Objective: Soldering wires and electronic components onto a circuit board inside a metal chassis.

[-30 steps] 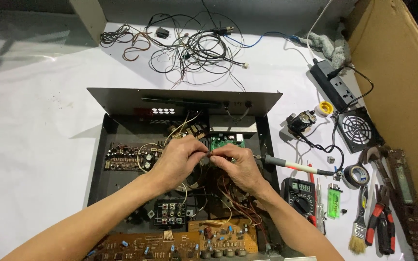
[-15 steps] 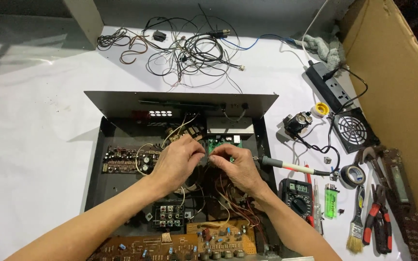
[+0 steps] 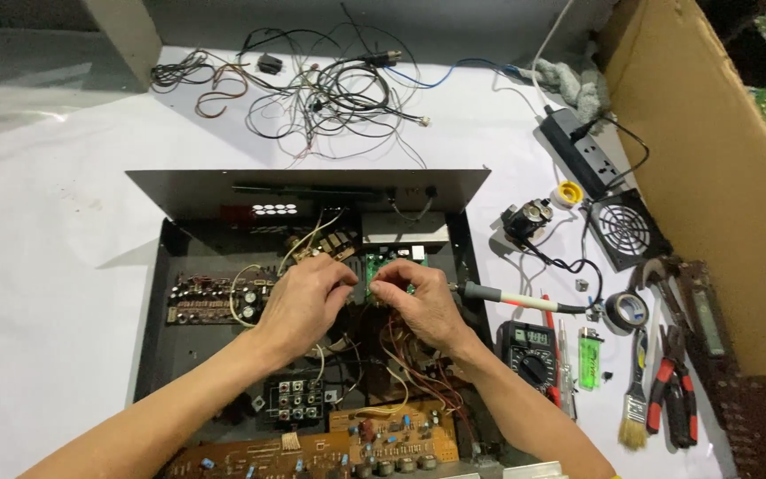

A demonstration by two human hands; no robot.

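An open black metal chassis [image 3: 148, 337] lies on the white table, full of circuit boards and wires. Both of my hands reach into its middle. My left hand [image 3: 305, 302] and my right hand [image 3: 418, 302] pinch a small green circuit board [image 3: 381, 266] from either side, fingertips almost meeting. Red and brown wires [image 3: 405, 368] run under my right wrist. A brown board [image 3: 210, 297] with capacitors sits to the left, and a larger brown board [image 3: 347, 443] lies at the near edge.
A soldering iron [image 3: 507, 297] rests on the chassis's right rim. Right of it are a multimeter [image 3: 529, 346], green lighter [image 3: 590, 359], tape roll [image 3: 627, 310], brush [image 3: 636, 412], pliers [image 3: 676, 399], fan [image 3: 627, 229] and power strip [image 3: 578, 155]. Tangled cables [image 3: 330, 89] lie behind. A cardboard wall [image 3: 711, 177] stands at right.
My hands have stayed on the small green board with only slight finger shifts. The camera has tilted a little, sliding the scene downward.
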